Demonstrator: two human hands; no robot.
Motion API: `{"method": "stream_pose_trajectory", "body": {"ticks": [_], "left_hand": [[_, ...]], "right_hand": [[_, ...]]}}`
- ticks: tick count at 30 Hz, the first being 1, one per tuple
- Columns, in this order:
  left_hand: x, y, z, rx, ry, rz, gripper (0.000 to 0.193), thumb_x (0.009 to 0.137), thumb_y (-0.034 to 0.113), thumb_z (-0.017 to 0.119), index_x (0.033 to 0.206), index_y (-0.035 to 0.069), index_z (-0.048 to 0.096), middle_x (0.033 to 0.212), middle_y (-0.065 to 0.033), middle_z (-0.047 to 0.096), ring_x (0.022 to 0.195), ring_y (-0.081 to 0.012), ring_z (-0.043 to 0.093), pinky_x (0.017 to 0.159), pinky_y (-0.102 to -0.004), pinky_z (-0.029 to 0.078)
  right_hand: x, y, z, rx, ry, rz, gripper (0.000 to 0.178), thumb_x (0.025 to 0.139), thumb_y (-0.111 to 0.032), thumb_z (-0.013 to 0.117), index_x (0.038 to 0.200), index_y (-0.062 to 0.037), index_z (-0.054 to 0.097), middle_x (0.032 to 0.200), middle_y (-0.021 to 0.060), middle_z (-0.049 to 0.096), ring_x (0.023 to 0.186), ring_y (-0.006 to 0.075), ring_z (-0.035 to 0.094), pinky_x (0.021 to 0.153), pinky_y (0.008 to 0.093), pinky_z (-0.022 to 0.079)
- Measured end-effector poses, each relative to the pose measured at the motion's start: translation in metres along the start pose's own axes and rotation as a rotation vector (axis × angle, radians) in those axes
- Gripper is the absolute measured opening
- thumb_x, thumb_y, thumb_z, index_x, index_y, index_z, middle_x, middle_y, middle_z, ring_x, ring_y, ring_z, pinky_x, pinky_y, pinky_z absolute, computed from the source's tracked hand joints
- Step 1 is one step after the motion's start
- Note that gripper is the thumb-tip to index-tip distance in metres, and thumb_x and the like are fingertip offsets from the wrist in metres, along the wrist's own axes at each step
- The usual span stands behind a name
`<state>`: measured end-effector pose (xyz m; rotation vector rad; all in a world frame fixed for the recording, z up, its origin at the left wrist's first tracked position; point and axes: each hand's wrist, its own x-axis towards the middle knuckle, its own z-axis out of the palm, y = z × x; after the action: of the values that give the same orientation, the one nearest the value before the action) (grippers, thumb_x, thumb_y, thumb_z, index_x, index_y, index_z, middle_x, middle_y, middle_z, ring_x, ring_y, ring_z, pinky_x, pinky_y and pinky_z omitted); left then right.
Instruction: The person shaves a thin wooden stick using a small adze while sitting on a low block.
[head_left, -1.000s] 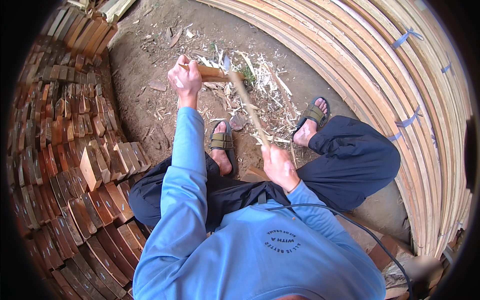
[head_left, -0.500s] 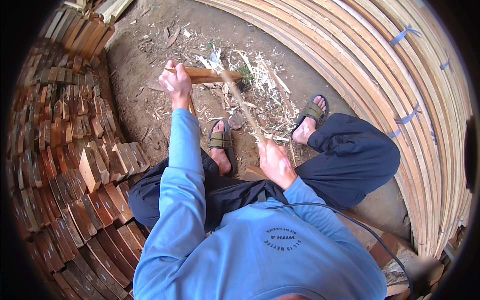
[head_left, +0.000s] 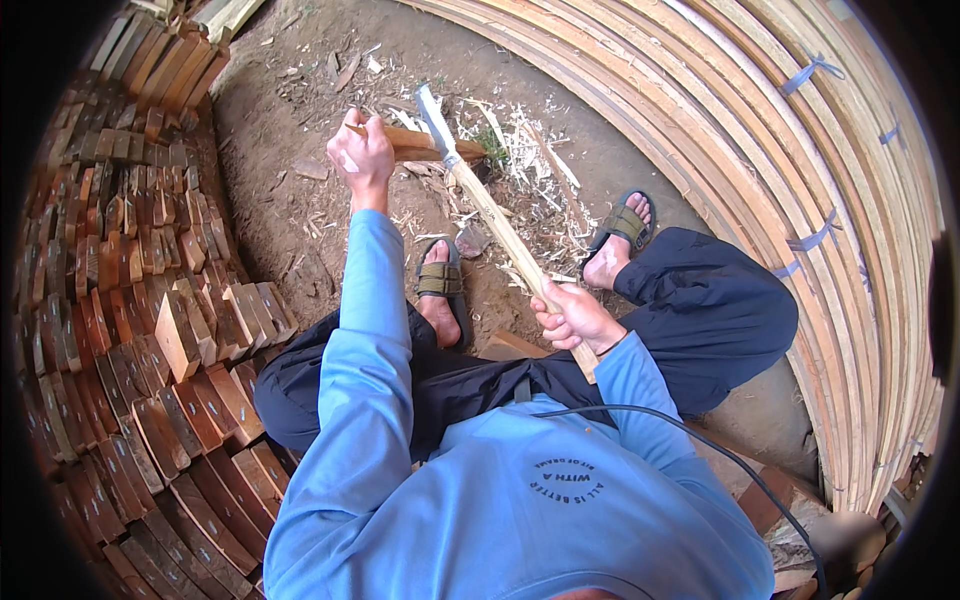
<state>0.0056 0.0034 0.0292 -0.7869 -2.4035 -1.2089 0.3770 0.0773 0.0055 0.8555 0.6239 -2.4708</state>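
At the upper middle, my left hand (head_left: 362,152) is closed round one end of a tapered brown piece of wood (head_left: 408,143). The wood's other end points right, over the shavings. My right hand (head_left: 578,318) grips the lower part of a long pale wooden handle, belonging to a chopping knife (head_left: 497,222). From my right hand the knife slants up and to the left. Its narrow metal blade (head_left: 432,115) crosses over the held wood near that wood's right end. Whether the blade touches the wood, I cannot tell.
Pale wood shavings (head_left: 535,190) litter the dirt ground. Stacked brown wood blocks (head_left: 130,380) rise along the left. Long pale boards (head_left: 720,140), some tied with blue strips, curve along the right. My sandalled feet (head_left: 440,285) stand near the shavings. A black cable (head_left: 740,460) crosses my shirt.
The knife, blurred in motion earlier, now shows sharply with its blade across the wood. My right hand has shifted slightly right; my left hand has moved a little right with the wood.
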Motion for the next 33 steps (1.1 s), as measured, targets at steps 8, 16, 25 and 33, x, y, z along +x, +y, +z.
{"method": "stream_pose_trajectory", "body": {"ticks": [8, 16, 25, 33], "left_hand": [[-0.004, -0.005, -0.005, 0.053, -0.002, -0.028, 0.025, 0.081, 0.02, 0.054, 0.07, -0.003, 0.056, 0.065, -0.0273, 0.06, 0.06, -0.0433, 0.061, 0.062, -0.0491, 0.048], [-0.002, 0.008, 0.001, 0.104, -0.018, -0.098, 0.027, 0.083, 0.02, 0.052, 0.073, -0.003, 0.059, 0.07, -0.0291, 0.063, 0.066, -0.0458, 0.064, 0.065, -0.0498, 0.05], [0.004, 0.008, 0.006, 0.089, -0.035, -0.108, 0.026, 0.082, 0.023, 0.054, 0.076, -0.001, 0.062, 0.069, -0.0273, 0.064, 0.067, -0.0454, 0.065, 0.067, -0.0492, 0.051], [0.001, 0.011, 0.007, 0.143, -0.029, -0.053, 0.024, 0.082, 0.023, 0.055, 0.076, 0.001, 0.063, 0.069, -0.0261, 0.065, 0.069, -0.0453, 0.066, 0.067, -0.0497, 0.052]], "right_hand": [[-0.016, -0.018, 0.022, -0.341, 0.525, -0.302, 0.047, 0.107, -0.043, 0.038, 0.08, -0.0063, 0.05, 0.054, 0.0017, 0.046, 0.039, 0.0132, 0.044, 0.035, 0.0315, 0.035], [0.007, 0.018, 0.037, -1.324, 0.772, -0.556, 0.049, 0.105, -0.029, 0.043, 0.074, 0.0056, 0.058, 0.065, 0.0281, 0.058, 0.066, 0.0474, 0.06, 0.065, 0.0536, 0.046], [0.006, 0.007, -0.014, 0.201, -0.057, 0.045, 0.048, 0.104, -0.04, 0.045, 0.084, 0.001, 0.061, 0.06, 0.0063, 0.057, 0.044, 0.0145, 0.056, 0.039, 0.0328, 0.044], [-0.053, -0.03, 0.076, -1.04, 0.686, -0.579, 0.035, 0.104, -0.025, 0.045, 0.091, 0.0025, 0.062, 0.067, 0.0213, 0.061, 0.074, 0.0384, 0.065, 0.071, 0.0448, 0.049]]}}
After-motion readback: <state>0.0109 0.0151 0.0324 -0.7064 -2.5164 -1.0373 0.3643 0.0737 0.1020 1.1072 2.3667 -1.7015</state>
